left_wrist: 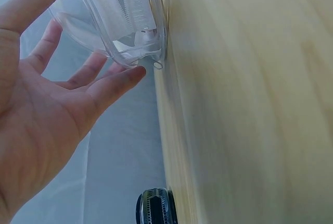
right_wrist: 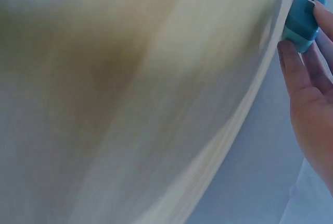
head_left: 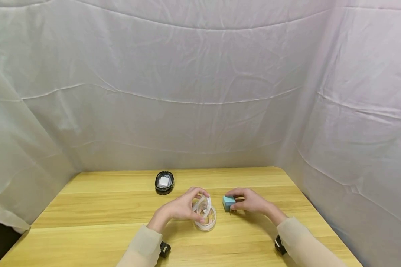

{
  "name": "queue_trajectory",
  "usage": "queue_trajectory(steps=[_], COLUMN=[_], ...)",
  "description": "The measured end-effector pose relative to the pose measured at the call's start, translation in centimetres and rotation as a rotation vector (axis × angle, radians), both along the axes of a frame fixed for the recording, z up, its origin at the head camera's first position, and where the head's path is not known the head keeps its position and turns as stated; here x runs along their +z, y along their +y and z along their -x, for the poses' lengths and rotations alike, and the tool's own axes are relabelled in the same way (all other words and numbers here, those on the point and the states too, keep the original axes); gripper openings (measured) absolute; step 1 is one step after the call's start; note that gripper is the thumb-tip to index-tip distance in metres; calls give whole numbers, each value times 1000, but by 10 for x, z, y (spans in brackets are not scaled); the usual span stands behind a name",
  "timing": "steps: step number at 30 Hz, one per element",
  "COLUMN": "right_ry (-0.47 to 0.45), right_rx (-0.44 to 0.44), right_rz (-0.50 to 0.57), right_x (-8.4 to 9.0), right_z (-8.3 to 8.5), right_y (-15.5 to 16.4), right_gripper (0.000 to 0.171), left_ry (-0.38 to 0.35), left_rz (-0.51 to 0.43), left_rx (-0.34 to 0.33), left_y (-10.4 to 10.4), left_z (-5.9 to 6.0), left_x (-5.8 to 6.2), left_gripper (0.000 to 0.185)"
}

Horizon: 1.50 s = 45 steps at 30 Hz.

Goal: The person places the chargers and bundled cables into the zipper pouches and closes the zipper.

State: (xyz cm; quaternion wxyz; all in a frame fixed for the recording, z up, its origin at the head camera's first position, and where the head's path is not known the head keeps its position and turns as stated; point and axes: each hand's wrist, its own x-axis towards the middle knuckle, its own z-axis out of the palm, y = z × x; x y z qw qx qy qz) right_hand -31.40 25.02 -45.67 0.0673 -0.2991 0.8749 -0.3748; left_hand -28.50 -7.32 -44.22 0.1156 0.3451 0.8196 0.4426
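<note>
My left hand (head_left: pixel 182 207) curls round a clear plastic case (head_left: pixel 205 214) standing on the wooden table (head_left: pixel 97 215); just beside it, my right hand (head_left: pixel 250 201) pinches a small teal charger plug (head_left: pixel 228 202).

Long beige sleeves (head_left: pixel 143 247) are worn on both arms, seen at the lower centre and lower right of the head view, ending at the wrists. A small black device (head_left: pixel 164 249) is strapped under each wrist. The left hand (head_left: pixel 182 207) and right hand (head_left: pixel 250 201) are left bare.
</note>
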Motion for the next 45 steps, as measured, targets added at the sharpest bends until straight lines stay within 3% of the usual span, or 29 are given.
queue_trajectory(steps=[20, 28, 45], right_ry=[23, -68, -72], right_rx=[-7, 24, 31], right_rz=[147, 201, 139], right_x=[3, 4, 5], right_z=[-19, -25, -29], right_y=[-25, -41, -69], right_gripper=[44, 43, 41], left_ry=[-21, -4, -14], left_rz=[-18, -12, -12], left_rx=[-7, -5, 3], left_y=[-2, -2, -2], left_z=[2, 2, -1], left_x=[-2, -1, 2], left_gripper=[70, 71, 72])
